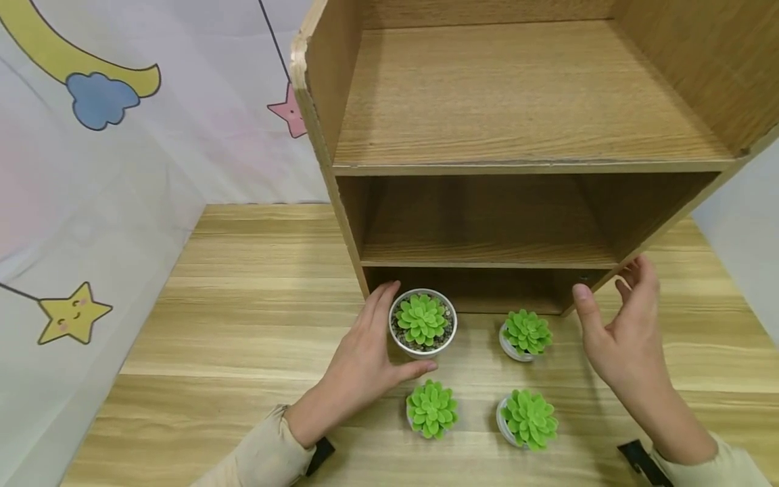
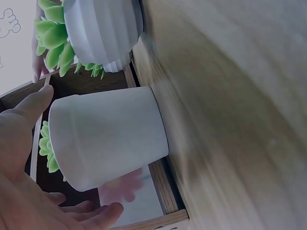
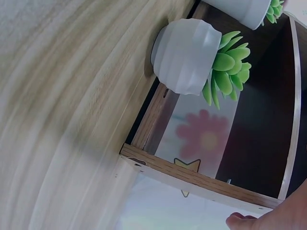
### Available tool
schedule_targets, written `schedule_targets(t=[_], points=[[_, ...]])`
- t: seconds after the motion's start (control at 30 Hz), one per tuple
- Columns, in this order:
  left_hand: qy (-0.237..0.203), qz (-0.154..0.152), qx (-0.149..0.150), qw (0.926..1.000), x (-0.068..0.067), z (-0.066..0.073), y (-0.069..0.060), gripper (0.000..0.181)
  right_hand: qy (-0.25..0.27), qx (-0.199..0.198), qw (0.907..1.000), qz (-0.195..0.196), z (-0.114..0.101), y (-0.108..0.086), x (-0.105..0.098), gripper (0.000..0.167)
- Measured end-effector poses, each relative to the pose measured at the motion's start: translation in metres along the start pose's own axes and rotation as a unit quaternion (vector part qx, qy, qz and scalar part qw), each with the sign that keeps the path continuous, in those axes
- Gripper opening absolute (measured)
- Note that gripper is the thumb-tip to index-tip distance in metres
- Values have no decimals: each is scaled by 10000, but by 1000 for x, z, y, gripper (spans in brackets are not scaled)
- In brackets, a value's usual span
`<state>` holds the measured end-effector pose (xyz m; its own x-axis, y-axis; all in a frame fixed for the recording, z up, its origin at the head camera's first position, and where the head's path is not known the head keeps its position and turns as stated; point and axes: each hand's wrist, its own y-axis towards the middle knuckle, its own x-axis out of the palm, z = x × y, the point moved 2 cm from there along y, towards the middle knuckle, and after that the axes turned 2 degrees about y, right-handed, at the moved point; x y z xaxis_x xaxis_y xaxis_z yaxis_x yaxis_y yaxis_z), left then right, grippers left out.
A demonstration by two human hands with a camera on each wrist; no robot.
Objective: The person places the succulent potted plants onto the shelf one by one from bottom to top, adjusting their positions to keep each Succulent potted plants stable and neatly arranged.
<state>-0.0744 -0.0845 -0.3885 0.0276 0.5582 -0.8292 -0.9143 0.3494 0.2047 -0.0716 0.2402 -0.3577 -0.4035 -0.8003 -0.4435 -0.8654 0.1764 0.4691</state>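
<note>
The largest potted succulent (image 1: pixel 422 321), in a white pot (image 2: pixel 108 136), stands on the table before the shelf's lower left opening. My left hand (image 1: pixel 365 348) spreads around it, fingers on its far left side and thumb in front; gaps show between hand and pot in the left wrist view. By the right side of the wooden shelf (image 1: pixel 548 166) is my right hand (image 1: pixel 629 341), its thumb apart from its fingers and nothing gripped. Partly behind the panel edge, its fingertips are hard to see, so contact is unclear.
Three smaller potted succulents stand on the table (image 1: pixel 243 325): one near the shelf's right side (image 1: pixel 527 333), two nearer me, left (image 1: pixel 432 409) and right (image 1: pixel 527 419). A white cloth backdrop (image 1: pixel 182 155) with cartoon stars hangs at the left and behind.
</note>
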Motion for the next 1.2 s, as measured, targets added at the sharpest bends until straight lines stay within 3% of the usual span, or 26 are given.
schedule_targets(t=[0.2, 0.57, 0.83, 1.2], points=[[-28, 48, -206, 9998, 0, 0, 4, 120, -1, -32, 10000, 71, 0, 4, 1, 66], [-343, -186, -382, 9985, 3, -6, 5, 123, 406, -357, 9982, 257, 7, 14, 0, 60], [-526, -223, -377, 9977, 6, -7, 6, 122, 298, 57, 9995, 134, 4, 16, -2, 58], [-650, -300, -407, 9966, 9, -8, 8, 123, 388, 62, 9990, 197, 2, 24, -1, 51]])
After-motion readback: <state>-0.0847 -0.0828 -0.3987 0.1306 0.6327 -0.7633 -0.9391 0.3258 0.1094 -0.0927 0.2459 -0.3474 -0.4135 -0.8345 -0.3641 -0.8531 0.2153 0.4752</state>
